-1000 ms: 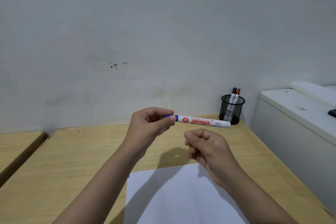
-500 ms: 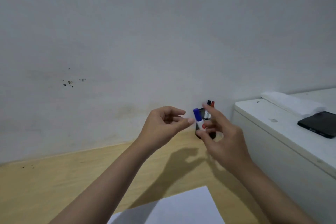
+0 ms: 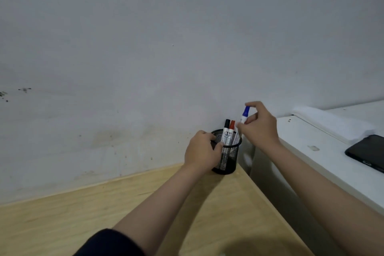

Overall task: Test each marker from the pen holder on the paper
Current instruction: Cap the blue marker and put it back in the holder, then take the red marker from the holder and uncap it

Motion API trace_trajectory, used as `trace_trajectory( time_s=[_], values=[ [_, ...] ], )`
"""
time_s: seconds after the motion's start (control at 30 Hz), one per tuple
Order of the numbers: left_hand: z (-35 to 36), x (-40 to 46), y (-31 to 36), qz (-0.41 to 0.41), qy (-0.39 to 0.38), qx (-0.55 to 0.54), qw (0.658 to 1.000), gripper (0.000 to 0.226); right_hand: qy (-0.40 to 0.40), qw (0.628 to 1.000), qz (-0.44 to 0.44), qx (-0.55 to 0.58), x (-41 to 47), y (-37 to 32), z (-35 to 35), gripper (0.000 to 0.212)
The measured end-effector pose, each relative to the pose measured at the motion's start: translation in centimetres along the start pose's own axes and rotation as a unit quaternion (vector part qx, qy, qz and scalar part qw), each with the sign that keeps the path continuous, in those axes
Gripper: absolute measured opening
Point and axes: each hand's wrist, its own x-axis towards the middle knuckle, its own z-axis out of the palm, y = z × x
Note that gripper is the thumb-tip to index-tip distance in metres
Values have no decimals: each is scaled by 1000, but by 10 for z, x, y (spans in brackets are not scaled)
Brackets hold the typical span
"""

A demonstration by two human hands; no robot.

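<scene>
Left hand (image 3: pixel 202 151) clasps mesh pen holder (image 3: pixel 227 159) at rim, likely steadying it against tipping. Right hand (image 3: pixel 258 125) pinches blue-capped marker (image 3: pixel 244 114) upright, cap up, lower end inside holder beside black marker (image 3: pixel 226 131) and red marker (image 3: pixel 231 130). Paper out of view.

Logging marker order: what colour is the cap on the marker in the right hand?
Blue cap, right hand; head view.

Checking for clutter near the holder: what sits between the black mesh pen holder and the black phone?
In the head view, only the right hand holding the blue-capped marker and bare white cabinet top separate the pen holder from the phone.
</scene>
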Motion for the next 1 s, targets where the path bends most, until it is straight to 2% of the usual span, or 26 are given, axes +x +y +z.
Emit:
trace_trajectory(
  time_s=[0.13, 0.27, 0.4, 0.53, 0.6, 0.7, 0.77, 0.83, 0.9, 0.93, 1.0],
  values=[
    [3, 5, -3, -3, 26, -3, 1000, 36, -77, 994, 35, -63, -3, 21, 15, 53],
    [3, 8, -4, -10, 29, -12, 999, 37, -105, 985, -3, -140, 2, 25, 24, 73],
    [3, 7, -4, -12, 28, -15, 999, 37, -122, 960, -9, -252, 10, 19, 25, 55],
    [2, 8, -2, -18, 21, -10, 1000, 38, -64, 960, -65, -264, 8, 12, 24, 35],
    [0, 7, 0, -15, 16, -1, 1000, 38, -58, 963, -88, -247, 7, 8, 22, 29],
    [-4, 6, 1, -4, -21, 17, 1000, 37, -91, 983, -61, -148, -2, -5, 14, 22],
    [-11, 2, 4, -10, -33, -16, 999, 32, -101, 992, -46, -68, -11, -17, 5, 18],
    [-22, -6, 11, -39, -18, -72, 997, 24, -79, 995, -57, -1, -24, -29, -6, 23],
    [-39, -20, 24, -110, -52, -183, 976, 27, -49, 994, -76, 58, -42, -42, -17, 30],
    [-48, -27, 31, -162, -103, -265, 945, 31, -37, 992, -87, 86, -53, -50, -23, 31],
    [-68, -45, 45, -240, -207, -408, 856, 36, -21, 985, -109, 130, -79, -62, -34, 30]
  ],
)
